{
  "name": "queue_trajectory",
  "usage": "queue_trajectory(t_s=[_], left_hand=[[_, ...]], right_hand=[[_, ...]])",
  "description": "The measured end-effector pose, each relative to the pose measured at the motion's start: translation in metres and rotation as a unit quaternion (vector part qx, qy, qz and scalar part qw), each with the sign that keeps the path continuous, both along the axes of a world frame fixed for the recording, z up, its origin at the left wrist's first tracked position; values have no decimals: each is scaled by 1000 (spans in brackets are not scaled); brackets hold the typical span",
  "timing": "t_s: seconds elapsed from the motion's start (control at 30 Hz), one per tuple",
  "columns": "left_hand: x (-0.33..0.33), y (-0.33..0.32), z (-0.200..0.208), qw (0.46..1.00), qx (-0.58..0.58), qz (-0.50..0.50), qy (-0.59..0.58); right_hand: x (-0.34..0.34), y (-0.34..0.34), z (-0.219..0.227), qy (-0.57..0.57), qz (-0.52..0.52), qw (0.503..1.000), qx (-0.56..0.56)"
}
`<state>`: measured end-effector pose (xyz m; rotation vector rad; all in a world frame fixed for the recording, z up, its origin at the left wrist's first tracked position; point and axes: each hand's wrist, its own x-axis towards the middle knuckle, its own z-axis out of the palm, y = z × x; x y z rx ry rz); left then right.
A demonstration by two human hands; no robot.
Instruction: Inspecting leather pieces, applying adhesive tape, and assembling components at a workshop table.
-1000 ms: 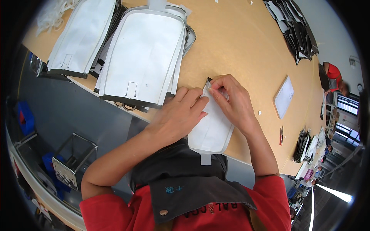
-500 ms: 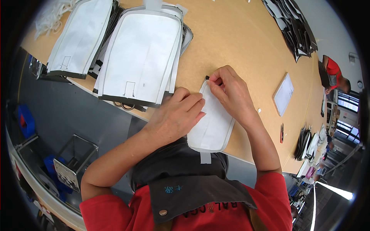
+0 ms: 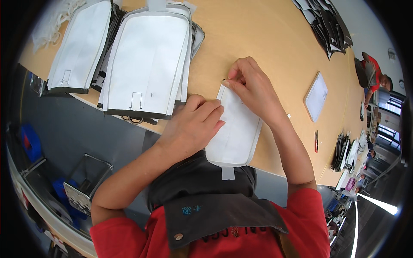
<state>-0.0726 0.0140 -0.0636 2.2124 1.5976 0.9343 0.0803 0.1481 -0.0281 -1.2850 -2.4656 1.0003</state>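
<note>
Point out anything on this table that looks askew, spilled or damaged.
Nothing looks damaged or spilled. The white panel under the left hand and right hand overhangs the table edge, its tab past the rim. The nearer white stack also juts over the edge, its layers fanned unevenly.

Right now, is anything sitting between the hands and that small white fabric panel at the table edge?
Nothing visible does. The left hand lies flat on the white panel, and the right hand pinches its upper corner. The stack of larger white panels lies to the left on the wooden table, apart from it.
</note>
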Motion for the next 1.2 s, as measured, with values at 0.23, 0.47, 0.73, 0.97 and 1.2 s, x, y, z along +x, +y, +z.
queue_trajectory(t_s=[0.23,0.47,0.73,0.97,1.2], left_hand=[[3,2,6,1000,-24,-8,-3],[12,4,18,998,-25,-7,56],[23,6,24,994,-49,-6,101],[27,11,27,993,-28,-8,117],[28,9,29,986,-26,-13,163]], right_hand=[[14,3,1,73,-55,996,-20],[80,-25,23,90,-168,981,-27],[117,-71,-9,67,-118,985,110],[125,-69,-23,22,-54,981,183],[140,-71,-23,58,-32,984,167]])
